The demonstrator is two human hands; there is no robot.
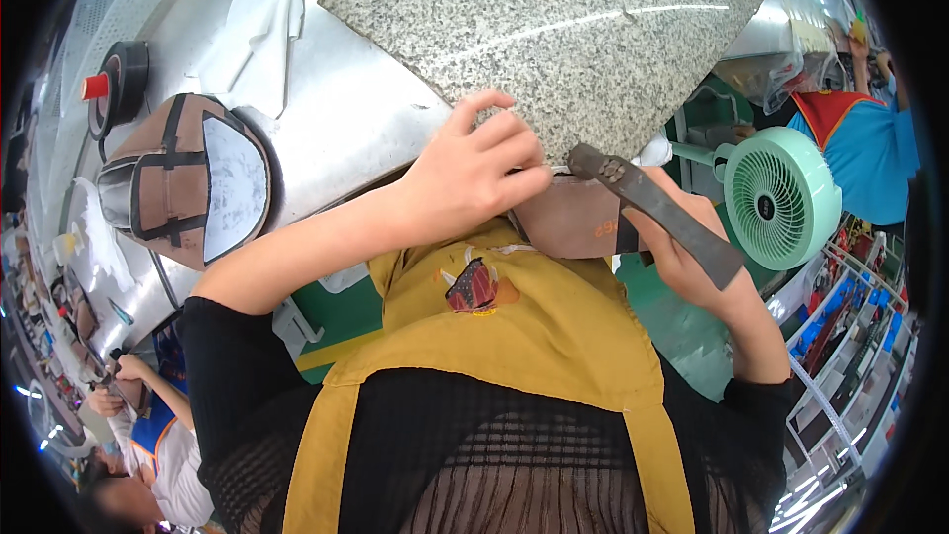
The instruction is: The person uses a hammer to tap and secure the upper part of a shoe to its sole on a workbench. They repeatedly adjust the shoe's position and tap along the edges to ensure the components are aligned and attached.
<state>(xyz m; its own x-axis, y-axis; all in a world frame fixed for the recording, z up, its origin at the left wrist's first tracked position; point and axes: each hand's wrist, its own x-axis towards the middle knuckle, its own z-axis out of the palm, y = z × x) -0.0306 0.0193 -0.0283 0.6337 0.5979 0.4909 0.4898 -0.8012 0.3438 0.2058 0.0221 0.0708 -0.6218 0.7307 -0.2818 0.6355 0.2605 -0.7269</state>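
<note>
A brown piece with a black strip (pixel 568 221), like the upper of a shoe, sits between my hands below the edge of a speckled stone slab. My right hand (pixel 692 237) is wrapped round a dark metal hand tool (pixel 677 218). The tool's thick, ridged head reaches the piece's upper edge; it looks like pincers, though part is hidden by my hand. My left hand (pixel 479 163) is closed at the other side of the piece, thumb and fingers bent together by its upper edge. Whatever they pinch is hidden.
The stone slab (pixel 554 40) lies on a metal table (pixel 336 59). At left are a brown strapped shoe (pixel 173 178) with a pale sole, a black roll (pixel 124 79) and white sheets (pixel 252 35). A mint-green fan (pixel 781 200) stands right. Co-workers are at both sides.
</note>
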